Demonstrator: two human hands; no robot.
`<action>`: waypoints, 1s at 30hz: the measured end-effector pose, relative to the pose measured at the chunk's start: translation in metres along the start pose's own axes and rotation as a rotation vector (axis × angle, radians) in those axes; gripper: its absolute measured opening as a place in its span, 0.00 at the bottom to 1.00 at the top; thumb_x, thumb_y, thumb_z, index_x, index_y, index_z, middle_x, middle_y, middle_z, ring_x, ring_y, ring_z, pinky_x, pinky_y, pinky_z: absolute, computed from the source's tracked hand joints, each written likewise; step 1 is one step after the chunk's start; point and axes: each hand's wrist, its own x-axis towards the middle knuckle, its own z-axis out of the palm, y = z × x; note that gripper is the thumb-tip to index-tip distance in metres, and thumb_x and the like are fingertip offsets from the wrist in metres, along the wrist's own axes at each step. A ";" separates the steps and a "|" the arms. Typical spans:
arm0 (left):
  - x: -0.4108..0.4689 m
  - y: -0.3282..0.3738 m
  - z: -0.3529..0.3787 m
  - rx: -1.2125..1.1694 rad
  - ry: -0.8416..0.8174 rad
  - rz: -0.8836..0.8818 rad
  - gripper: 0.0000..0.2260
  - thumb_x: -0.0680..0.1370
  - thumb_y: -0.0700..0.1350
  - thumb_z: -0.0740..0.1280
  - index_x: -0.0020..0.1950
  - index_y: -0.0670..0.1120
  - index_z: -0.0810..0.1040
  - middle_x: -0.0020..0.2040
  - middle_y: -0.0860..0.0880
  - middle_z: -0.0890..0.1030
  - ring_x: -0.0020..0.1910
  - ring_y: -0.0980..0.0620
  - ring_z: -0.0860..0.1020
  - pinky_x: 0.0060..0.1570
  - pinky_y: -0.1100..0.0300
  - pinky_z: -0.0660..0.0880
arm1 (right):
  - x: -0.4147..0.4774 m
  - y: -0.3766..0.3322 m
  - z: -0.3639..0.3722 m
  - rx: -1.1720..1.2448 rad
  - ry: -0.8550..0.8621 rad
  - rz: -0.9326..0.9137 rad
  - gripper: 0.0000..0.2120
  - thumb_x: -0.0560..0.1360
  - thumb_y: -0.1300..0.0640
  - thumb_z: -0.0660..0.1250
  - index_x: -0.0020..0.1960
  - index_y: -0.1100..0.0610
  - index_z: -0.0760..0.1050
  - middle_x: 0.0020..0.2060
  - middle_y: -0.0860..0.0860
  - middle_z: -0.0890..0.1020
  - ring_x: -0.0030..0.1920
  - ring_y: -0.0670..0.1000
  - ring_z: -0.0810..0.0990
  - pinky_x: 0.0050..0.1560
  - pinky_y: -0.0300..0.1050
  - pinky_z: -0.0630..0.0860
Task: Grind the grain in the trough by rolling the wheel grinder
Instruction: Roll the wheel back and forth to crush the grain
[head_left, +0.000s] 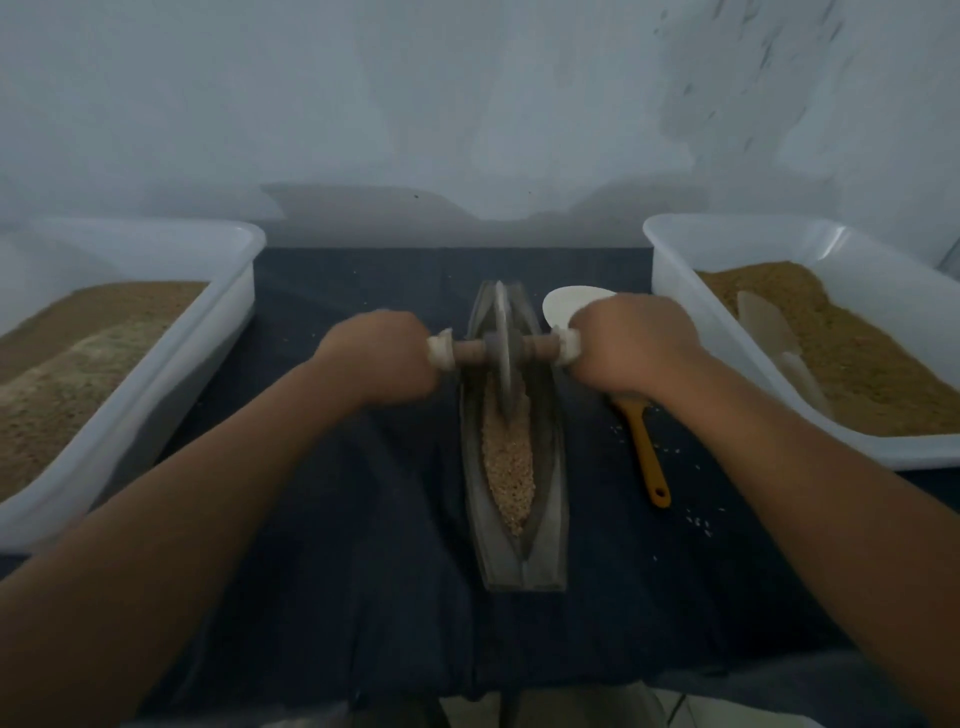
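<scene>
Left hand (382, 358) and right hand (631, 348) clamped the handle (470, 351) ends; wheel (502, 353) sat in trough (519, 551).
Uneven push could tip the wheel and spill grain (509, 467) (some lay scattered by the spoon (647, 447)).

The left forearm (208, 493) and the right forearm (789, 467) are stretched forward and angled inward. The left hand (379, 358) is closed in a fist round the left end of the wheel grinder (502, 358) handle, and the right hand (631, 345) round the right end. The backs of both hands are turned upward, and the wrists are held nearly straight.
</scene>
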 end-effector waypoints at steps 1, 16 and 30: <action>0.010 0.000 0.000 -0.018 0.048 -0.036 0.13 0.73 0.57 0.67 0.37 0.48 0.77 0.36 0.50 0.79 0.34 0.50 0.78 0.33 0.56 0.72 | 0.009 0.000 0.004 -0.045 0.092 0.014 0.12 0.73 0.44 0.68 0.35 0.48 0.72 0.33 0.47 0.77 0.33 0.48 0.74 0.35 0.46 0.74; -0.055 0.005 0.013 0.039 0.069 0.044 0.13 0.70 0.59 0.66 0.34 0.50 0.75 0.32 0.54 0.78 0.31 0.52 0.76 0.31 0.59 0.70 | -0.057 -0.006 0.000 -0.020 -0.077 -0.015 0.16 0.75 0.37 0.64 0.35 0.46 0.73 0.31 0.45 0.76 0.31 0.45 0.73 0.30 0.42 0.66; -0.092 0.002 0.014 0.181 0.283 0.209 0.11 0.67 0.57 0.65 0.30 0.54 0.68 0.25 0.57 0.69 0.23 0.57 0.66 0.27 0.65 0.57 | -0.108 -0.010 0.005 0.026 0.072 -0.041 0.16 0.71 0.36 0.61 0.31 0.45 0.69 0.25 0.42 0.70 0.25 0.40 0.68 0.25 0.39 0.57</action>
